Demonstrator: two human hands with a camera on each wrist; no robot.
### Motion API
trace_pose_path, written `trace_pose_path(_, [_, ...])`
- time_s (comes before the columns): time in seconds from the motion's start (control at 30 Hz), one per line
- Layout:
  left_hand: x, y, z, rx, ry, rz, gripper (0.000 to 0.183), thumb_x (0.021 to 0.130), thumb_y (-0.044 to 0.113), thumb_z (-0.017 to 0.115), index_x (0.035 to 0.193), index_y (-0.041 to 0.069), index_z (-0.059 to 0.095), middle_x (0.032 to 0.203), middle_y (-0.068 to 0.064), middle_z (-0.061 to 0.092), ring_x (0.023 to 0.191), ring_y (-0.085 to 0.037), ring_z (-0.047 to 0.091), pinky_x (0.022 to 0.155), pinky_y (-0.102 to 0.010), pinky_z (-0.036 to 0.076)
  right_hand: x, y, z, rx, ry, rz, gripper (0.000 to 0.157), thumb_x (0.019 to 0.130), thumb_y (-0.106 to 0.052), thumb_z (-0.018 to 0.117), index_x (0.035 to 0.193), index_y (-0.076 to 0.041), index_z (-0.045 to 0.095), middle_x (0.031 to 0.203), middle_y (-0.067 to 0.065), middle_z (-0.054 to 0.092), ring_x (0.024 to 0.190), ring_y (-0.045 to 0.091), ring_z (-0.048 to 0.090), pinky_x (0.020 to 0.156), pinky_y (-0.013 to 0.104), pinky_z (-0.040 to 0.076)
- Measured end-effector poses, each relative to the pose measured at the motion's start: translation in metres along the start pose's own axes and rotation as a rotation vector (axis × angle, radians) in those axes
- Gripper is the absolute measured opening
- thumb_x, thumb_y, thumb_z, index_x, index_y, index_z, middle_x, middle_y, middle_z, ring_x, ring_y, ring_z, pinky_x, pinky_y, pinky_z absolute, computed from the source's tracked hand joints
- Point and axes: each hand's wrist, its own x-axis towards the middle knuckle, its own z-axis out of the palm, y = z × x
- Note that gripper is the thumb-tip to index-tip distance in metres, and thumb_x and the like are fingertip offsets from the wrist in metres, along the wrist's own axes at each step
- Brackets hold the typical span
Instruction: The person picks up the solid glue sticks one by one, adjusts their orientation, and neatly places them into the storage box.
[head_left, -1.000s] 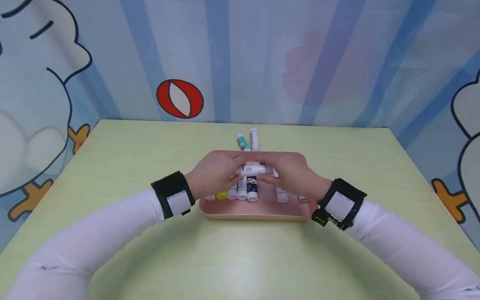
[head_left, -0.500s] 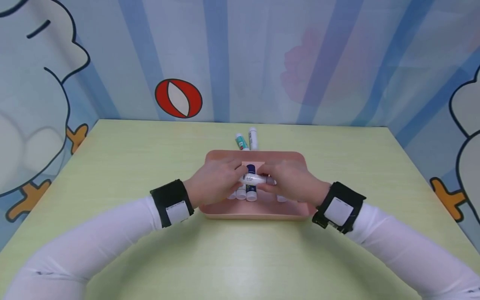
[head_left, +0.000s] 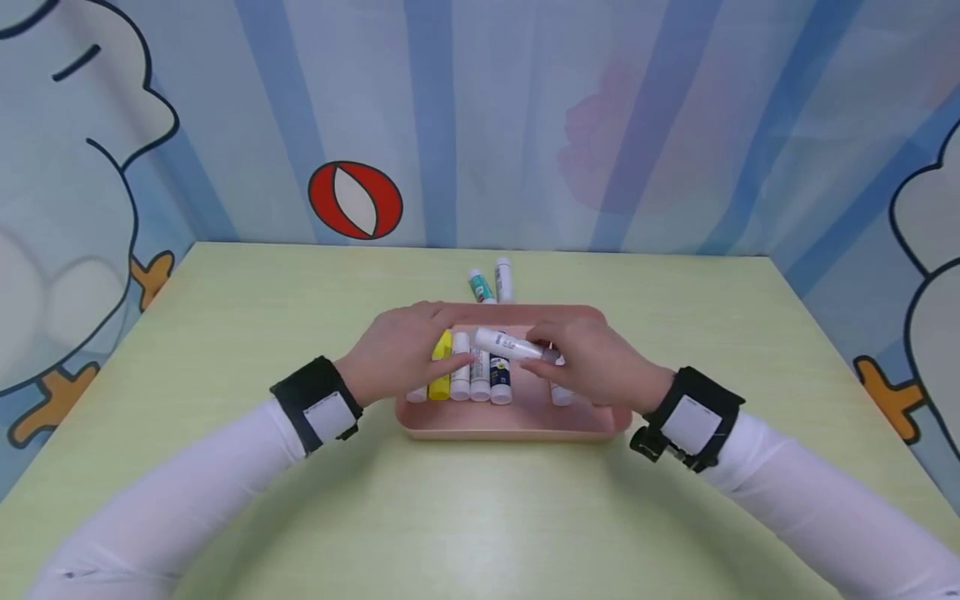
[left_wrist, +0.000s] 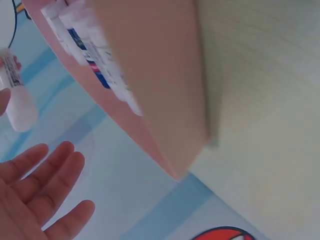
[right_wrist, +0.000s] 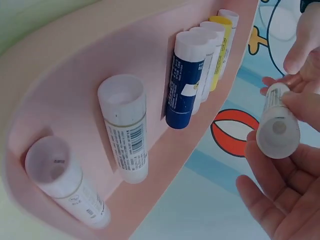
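My right hand [head_left: 592,362] pinches a white glue stick [head_left: 506,343] by its right end, above the pink tray [head_left: 517,434]. In the right wrist view this glue stick [right_wrist: 274,120] sits between thumb and fingers, its hollow end toward the camera. Left of it my left hand [head_left: 397,350] has fingers and thumb spread, apart from the stick. Under the hands, a yellow glue stick [head_left: 440,385], a navy glue stick [head_left: 500,385] and several white ones lie side by side in the tray. Two more white glue sticks [right_wrist: 125,127] lie spaced apart toward the tray's right end.
Behind the tray, a teal glue stick [head_left: 480,286] and a white glue stick [head_left: 504,280] lie on the pale table [head_left: 480,508]. A blue printed backdrop [head_left: 480,125] stands along the table's far edge.
Both hands were at the white glue stick; the left hand has since let go and drawn left, its fingers spreading. The right hand keeps hold of the stick, now tilted with its left end higher.
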Motion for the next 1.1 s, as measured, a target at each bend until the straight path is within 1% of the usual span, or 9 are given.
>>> trace_pose_path(0.13, [-0.003, -0.018, 0.0, -0.02, -0.022, -0.138, 0.064, 0.091, 0.048, 0.063, 0.139, 0.007, 0.049, 0.129, -0.015, 0.058, 0.112, -0.03, 0.057, 0.088, -0.046, 0.051, -0.001, 0.002, -0.001, 0.08, 0.029, 0.122, 0.015, 0.087, -0.019, 0.075, 0.096, -0.01, 0.068, 0.081, -0.001, 0.061, 0.072, 0.017, 0.055, 0.064, 0.029, 0.047])
trace_pose_path(0.27, [-0.005, -0.036, 0.003, -0.02, -0.014, -0.257, 0.065, 0.093, 0.046, 0.062, 0.138, 0.002, 0.047, 0.127, -0.019, 0.059, 0.107, -0.032, 0.06, 0.085, -0.047, 0.053, -0.002, 0.004, 0.001, 0.139, 0.041, 0.208, 0.016, 0.088, -0.019, 0.073, 0.1, -0.009, 0.068, 0.078, 0.002, 0.06, 0.066, 0.017, 0.054, 0.058, 0.031, 0.046])
trace_pose_path(0.37, [-0.006, -0.046, 0.006, -0.026, -0.044, -0.348, 0.064, 0.092, 0.044, 0.063, 0.135, -0.001, 0.049, 0.113, -0.019, 0.064, 0.089, -0.029, 0.063, 0.076, -0.041, 0.056, -0.002, 0.005, 0.005, 0.176, 0.037, 0.263, 0.019, 0.088, -0.019, 0.073, 0.104, -0.009, 0.068, 0.076, 0.004, 0.06, 0.062, 0.018, 0.054, 0.054, 0.031, 0.045])
trace_pose_path(0.5, [-0.007, -0.054, 0.011, -0.074, -0.141, -0.436, 0.058, 0.093, 0.041, 0.063, 0.129, -0.003, 0.054, 0.092, -0.014, 0.066, 0.074, -0.024, 0.06, 0.065, -0.033, 0.051, 0.0, 0.006, 0.011, 0.139, 0.002, 0.358, 0.023, 0.087, -0.02, 0.074, 0.102, -0.004, 0.068, 0.078, 0.006, 0.062, 0.064, 0.018, 0.056, 0.055, 0.028, 0.047])
trace_pose_path(0.57, [-0.006, -0.054, 0.014, -0.113, -0.186, -0.461, 0.054, 0.093, 0.04, 0.063, 0.125, -0.003, 0.057, 0.086, -0.011, 0.064, 0.072, -0.023, 0.059, 0.063, -0.031, 0.048, 0.002, 0.006, 0.015, 0.087, -0.022, 0.395, 0.024, 0.087, -0.022, 0.074, 0.099, -0.001, 0.068, 0.08, 0.007, 0.063, 0.065, 0.017, 0.058, 0.057, 0.027, 0.048])
trace_pose_path(0.67, [-0.006, -0.054, 0.019, -0.164, -0.215, -0.472, 0.046, 0.094, 0.038, 0.062, 0.118, -0.001, 0.062, 0.079, -0.008, 0.062, 0.071, -0.021, 0.057, 0.061, -0.03, 0.045, 0.002, 0.006, 0.02, 0.032, -0.046, 0.413, 0.025, 0.088, -0.021, 0.074, 0.1, 0.0, 0.068, 0.08, 0.007, 0.062, 0.065, 0.017, 0.058, 0.058, 0.026, 0.048])
trace_pose_path(0.8, [-0.005, -0.051, 0.023, -0.207, -0.192, -0.448, 0.033, 0.095, 0.03, 0.061, 0.107, 0.0, 0.067, 0.072, -0.006, 0.058, 0.066, -0.021, 0.055, 0.058, -0.028, 0.042, 0.002, 0.005, 0.025, -0.02, -0.061, 0.4, 0.023, 0.091, -0.023, 0.069, 0.089, -0.001, 0.066, 0.065, 0.005, 0.058, 0.056, 0.015, 0.056, 0.054, 0.025, 0.043])
trace_pose_path(0.9, [-0.004, -0.049, 0.025, -0.218, -0.17, -0.438, 0.025, 0.096, 0.024, 0.06, 0.097, 0.0, 0.069, 0.069, -0.007, 0.055, 0.062, -0.02, 0.053, 0.055, -0.027, 0.039, 0.002, 0.005, 0.029, -0.065, -0.06, 0.386, 0.028, 0.094, -0.027, 0.065, 0.078, -0.004, 0.062, 0.056, 0.004, 0.052, 0.05, 0.014, 0.053, 0.051, 0.026, 0.04])
trace_pose_path(1.1, [0.001, -0.044, 0.027, -0.269, -0.161, -0.492, 0.022, 0.095, 0.017, 0.059, 0.077, 0.004, 0.062, 0.061, -0.005, 0.048, 0.054, -0.019, 0.05, 0.049, -0.025, 0.035, 0.004, 0.004, 0.035, -0.189, -0.091, 0.393, 0.025, 0.09, -0.025, 0.069, 0.086, -0.001, 0.067, 0.059, 0.003, 0.053, 0.058, 0.016, 0.053, 0.054, 0.025, 0.04])
